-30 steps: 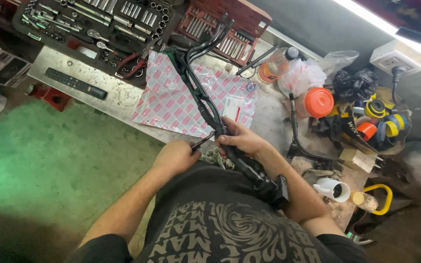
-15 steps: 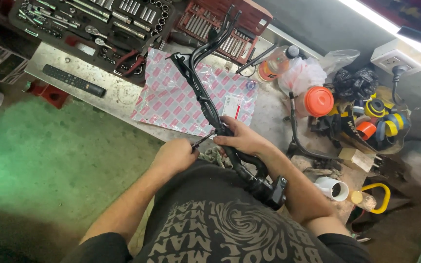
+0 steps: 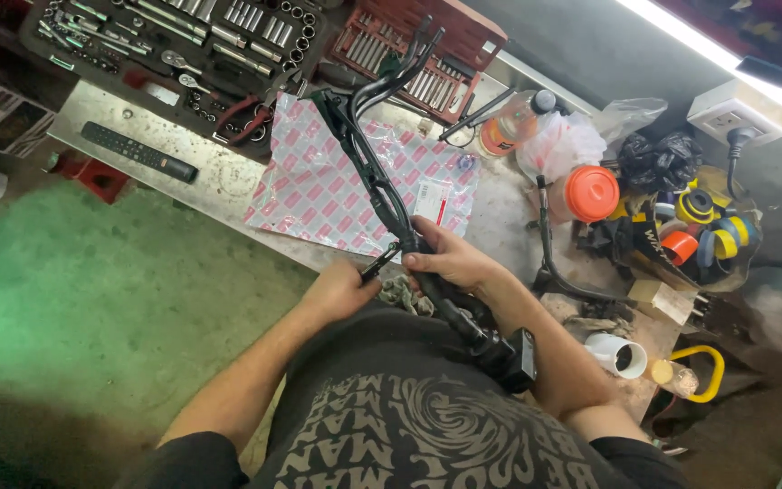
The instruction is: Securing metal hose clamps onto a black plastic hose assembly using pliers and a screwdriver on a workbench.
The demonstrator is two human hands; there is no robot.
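Black metal frame (image 3: pixel 382 186) gripped over a cluttered workbench (image 3: pixel 219 172), small tool at its middle.

Right hand (image 3: pixel 450 261) clenched around the frame's bar about halfway along; left hand (image 3: pixel 341 292) closed on a short dark tool (image 3: pixel 379 263), tip touching the bar just beside the right fingers. Frame slanting from the lap up across the bench, forked end reaching the far edge, lower end with a boxy black fitting (image 3: pixel 513 355) resting against the dark printed shirt (image 3: pixel 427 426). Under the frame, a red-and-white patterned bag (image 3: pixel 319 190) spread flat near the bench's front edge. At the far left corner, an open socket set (image 3: pixel 183 41); beside it a red tool case (image 3: pixel 427 54); a black remote (image 3: pixel 138 151) near the left edge. Toward the right end, an orange-lidded jar (image 3: pixel 590 193), rolls of tape (image 3: pixel 708 226), a white cup (image 3: pixel 619 355).
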